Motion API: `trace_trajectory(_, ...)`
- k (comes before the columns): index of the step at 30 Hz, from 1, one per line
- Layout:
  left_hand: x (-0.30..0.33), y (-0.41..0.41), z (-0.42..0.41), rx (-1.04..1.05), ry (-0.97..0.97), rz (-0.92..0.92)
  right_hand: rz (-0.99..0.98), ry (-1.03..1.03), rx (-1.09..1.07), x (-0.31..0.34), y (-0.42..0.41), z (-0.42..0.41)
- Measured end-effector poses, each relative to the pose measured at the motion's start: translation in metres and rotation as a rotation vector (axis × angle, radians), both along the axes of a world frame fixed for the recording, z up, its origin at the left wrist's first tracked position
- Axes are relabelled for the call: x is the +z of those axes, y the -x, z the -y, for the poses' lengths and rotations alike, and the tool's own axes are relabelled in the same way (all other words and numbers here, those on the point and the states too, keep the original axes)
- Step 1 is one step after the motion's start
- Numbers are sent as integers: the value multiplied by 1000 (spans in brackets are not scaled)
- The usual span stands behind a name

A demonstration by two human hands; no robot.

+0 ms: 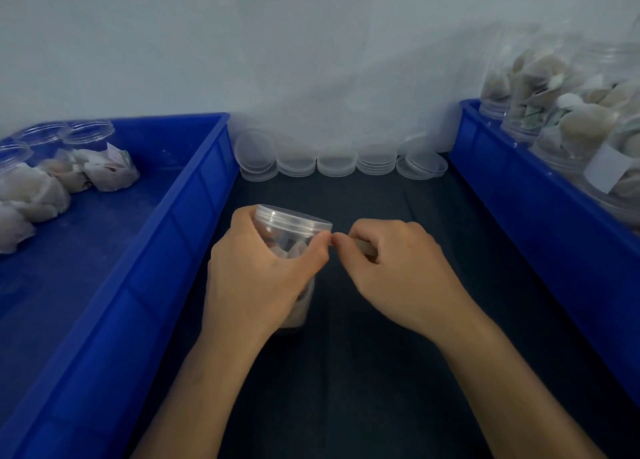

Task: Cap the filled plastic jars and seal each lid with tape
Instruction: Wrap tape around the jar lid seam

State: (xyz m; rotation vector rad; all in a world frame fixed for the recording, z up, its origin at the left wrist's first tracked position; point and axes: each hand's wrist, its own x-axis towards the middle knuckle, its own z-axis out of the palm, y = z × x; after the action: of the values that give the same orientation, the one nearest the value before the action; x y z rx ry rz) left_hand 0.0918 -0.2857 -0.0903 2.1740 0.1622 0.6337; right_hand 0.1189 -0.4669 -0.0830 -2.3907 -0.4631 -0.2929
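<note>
A clear plastic jar (pixel 290 231) filled with pale packets stands on the dark table, a clear lid (pixel 294 217) on its top. My left hand (pixel 256 278) grips the jar's side, thumb near the lid's right edge. My right hand (pixel 394 268) sits just right of the jar with curled fingers, holding a tan object (pixel 365 249) that looks like a tape roll; its fingertips meet my left thumb at the lid's rim. Any tape strip between them is too faint to make out.
Stacks of clear lids (pixel 341 162) line the wall at the back. A blue bin (pixel 194 195) on the left holds open jars (pixel 88 132) and loose packets. A blue bin (pixel 519 195) on the right holds filled jars (pixel 561 112).
</note>
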Motion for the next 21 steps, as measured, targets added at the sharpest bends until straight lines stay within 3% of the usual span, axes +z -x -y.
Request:
trace_trajectory(9,1,-1,-5,-25,62,-57,-71,-7,10,2,2,2)
trace_trajectory(21,4,-1,-5,-31,66,-95,86,46,-2,0,3,-1)
